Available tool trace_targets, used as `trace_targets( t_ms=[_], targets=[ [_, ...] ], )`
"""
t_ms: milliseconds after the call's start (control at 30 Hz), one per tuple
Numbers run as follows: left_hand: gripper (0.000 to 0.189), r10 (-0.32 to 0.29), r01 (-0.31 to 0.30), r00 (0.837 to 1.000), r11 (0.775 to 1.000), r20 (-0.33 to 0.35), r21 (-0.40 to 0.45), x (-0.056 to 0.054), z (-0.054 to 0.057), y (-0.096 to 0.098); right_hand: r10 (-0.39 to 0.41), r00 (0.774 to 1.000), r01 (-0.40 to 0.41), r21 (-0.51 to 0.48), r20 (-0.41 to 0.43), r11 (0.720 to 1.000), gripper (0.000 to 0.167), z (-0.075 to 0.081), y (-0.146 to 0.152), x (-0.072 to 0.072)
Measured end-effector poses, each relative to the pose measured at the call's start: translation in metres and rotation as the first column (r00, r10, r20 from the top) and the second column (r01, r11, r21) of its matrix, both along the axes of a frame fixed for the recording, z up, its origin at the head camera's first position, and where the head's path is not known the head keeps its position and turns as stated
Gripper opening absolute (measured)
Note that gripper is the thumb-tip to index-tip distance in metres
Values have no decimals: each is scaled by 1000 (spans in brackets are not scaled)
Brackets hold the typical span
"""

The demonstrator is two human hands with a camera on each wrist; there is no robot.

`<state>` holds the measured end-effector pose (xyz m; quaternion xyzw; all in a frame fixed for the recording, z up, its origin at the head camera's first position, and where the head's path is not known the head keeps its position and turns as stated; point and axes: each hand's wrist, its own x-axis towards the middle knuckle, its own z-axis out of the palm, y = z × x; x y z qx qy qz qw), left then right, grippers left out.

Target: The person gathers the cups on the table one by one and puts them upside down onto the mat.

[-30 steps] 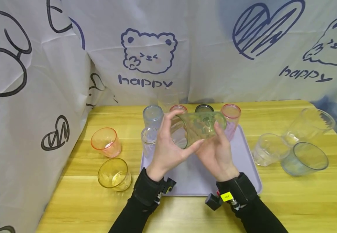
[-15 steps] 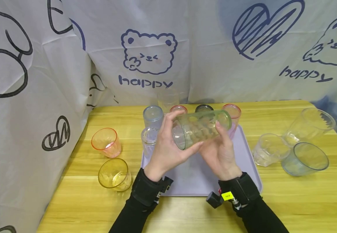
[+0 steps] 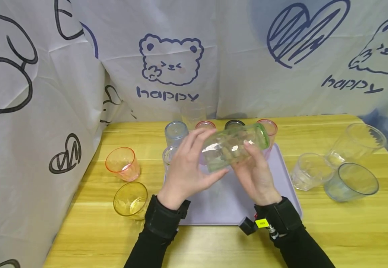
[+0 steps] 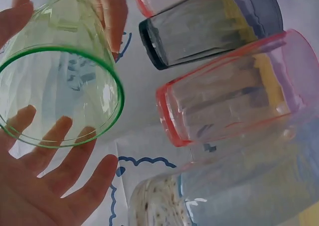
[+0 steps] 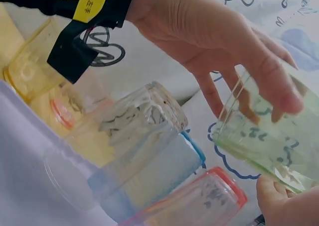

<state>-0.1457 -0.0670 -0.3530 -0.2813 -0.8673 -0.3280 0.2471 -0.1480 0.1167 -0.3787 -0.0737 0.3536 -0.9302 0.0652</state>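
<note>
A pale green drinking glass [image 3: 225,147] is held sideways over the lilac tray [image 3: 220,210], its base end raised to the right. My left hand [image 3: 182,169] spans the mouth end, thumb below and fingers above in the head view. In the left wrist view these fingers spread along the green rim [image 4: 119,94]. My right hand [image 3: 257,180] grips the base end, thumb across the near side and fingers underneath. Beyond the hands, upside-down glasses stand on the tray: a blue one [image 3: 176,132], a smoky dark one [image 4: 212,34] and red-based ones, one at right [image 3: 270,128].
To the left stand a red-rimmed glass [image 3: 123,165] and an amber glass [image 3: 130,203]. On the right are a short clear glass [image 3: 309,173], a blue-grey glass [image 3: 348,184] and a taller clear glass [image 3: 351,143]. Printed white cloth [image 3: 241,74] closes off the back and left.
The green glass's base end has swung up and right, and its mouth has turned away from the head view. My left hand has shifted slightly left, my right hand slightly right.
</note>
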Motion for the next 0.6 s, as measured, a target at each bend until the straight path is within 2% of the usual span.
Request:
trace_targets(
  t_ms=[133,267,467,600],
  targets=[
    [93,42,-40,999,995,17,-94,0,-1,1,-32,999,33,46,-36,998,42,1,0,1],
    [92,64,-60,998,990,29,-124,0,-4,2,-67,996,71,61,-65,996,36,3,-1,3],
    [93,44,-42,998,997,34,-68,-1,-8,5,-95,991,99,42,-96,994,42,4,0,2],
    [95,11,-8,997,999,80,-35,0,-9,8,-115,986,119,30,-125,992,43,6,2,1]
  ],
)
